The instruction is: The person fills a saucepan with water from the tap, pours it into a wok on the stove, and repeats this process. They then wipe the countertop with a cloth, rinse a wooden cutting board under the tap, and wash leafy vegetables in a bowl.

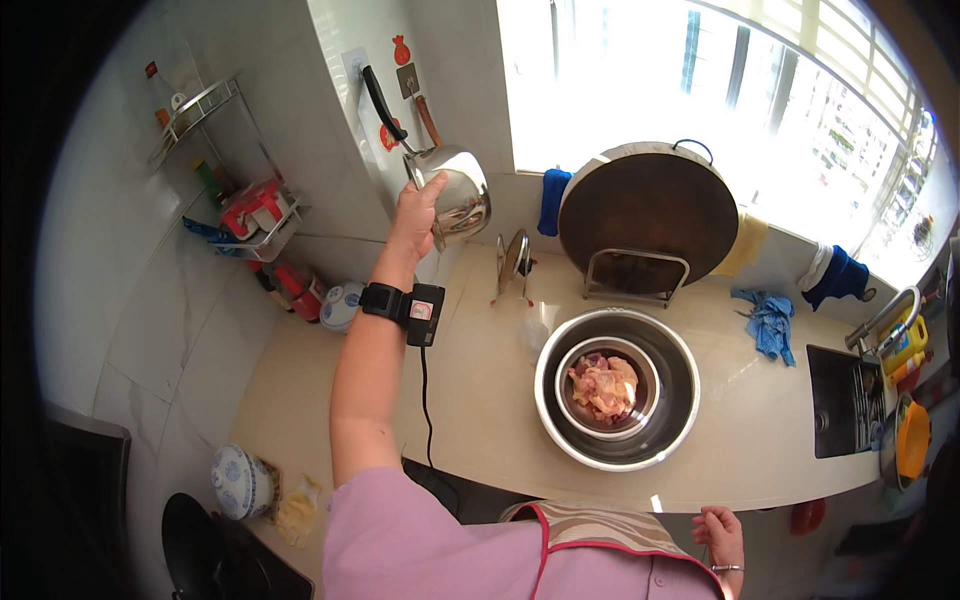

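Note:
My left hand (418,210) is raised to the wall, closed on a shiny steel pot (462,200) whose black handle (380,100) points up toward a wall hook. A black device is strapped to that wrist, with a cable hanging from it. My right hand (718,535) hangs just beyond the counter's front edge, fingers loosely bent and apart, holding nothing visible. On the counter, a large steel basin (675,395) holds a smaller steel bowl (645,400) with raw meat pieces (600,385) in it.
A large round board (645,215) stands in a rack by the window, beside a lid stand (512,265). At right are a blue cloth (770,320) and a sink (830,400). At left are a corner shelf (275,240), a lidded pot (240,480) and a wok (190,540).

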`<state>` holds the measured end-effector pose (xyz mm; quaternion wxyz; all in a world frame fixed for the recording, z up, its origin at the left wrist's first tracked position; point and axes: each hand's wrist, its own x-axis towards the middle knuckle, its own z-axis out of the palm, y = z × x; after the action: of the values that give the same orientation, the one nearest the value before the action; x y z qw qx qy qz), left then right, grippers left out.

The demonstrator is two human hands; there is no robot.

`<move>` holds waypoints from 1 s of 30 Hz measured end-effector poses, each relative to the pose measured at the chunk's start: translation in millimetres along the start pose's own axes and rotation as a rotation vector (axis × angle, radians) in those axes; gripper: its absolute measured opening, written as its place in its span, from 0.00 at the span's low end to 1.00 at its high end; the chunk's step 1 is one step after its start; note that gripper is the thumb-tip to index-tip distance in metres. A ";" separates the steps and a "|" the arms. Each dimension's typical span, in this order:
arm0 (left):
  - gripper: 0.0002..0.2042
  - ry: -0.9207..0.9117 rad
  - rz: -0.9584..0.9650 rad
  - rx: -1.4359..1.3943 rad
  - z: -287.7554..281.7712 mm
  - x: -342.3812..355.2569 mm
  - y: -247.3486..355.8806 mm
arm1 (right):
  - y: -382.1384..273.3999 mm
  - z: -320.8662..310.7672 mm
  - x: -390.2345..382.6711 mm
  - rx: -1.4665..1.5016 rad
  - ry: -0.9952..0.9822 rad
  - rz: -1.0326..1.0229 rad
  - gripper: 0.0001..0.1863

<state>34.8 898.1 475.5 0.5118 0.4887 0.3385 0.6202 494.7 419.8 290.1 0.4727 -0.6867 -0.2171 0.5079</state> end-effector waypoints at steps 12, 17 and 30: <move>0.12 -0.172 -0.021 -0.600 100.4 -1.5 86.4 | -11.0 2.3 2.1 -0.109 0.006 0.010 0.10; 0.13 -0.374 0.089 -0.400 142.1 -37.1 100.6 | -20.9 -7.8 -7.9 -0.158 0.069 0.037 0.11; 0.08 -1.204 0.286 0.685 293.4 -256.9 -12.1 | -80.6 -93.0 -40.8 0.232 -0.130 -0.203 0.22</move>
<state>317.6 629.4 483.7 0.3408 0.9201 0.1051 0.1619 577.4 385.1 383.8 0.5829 -0.5676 -0.2553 0.5224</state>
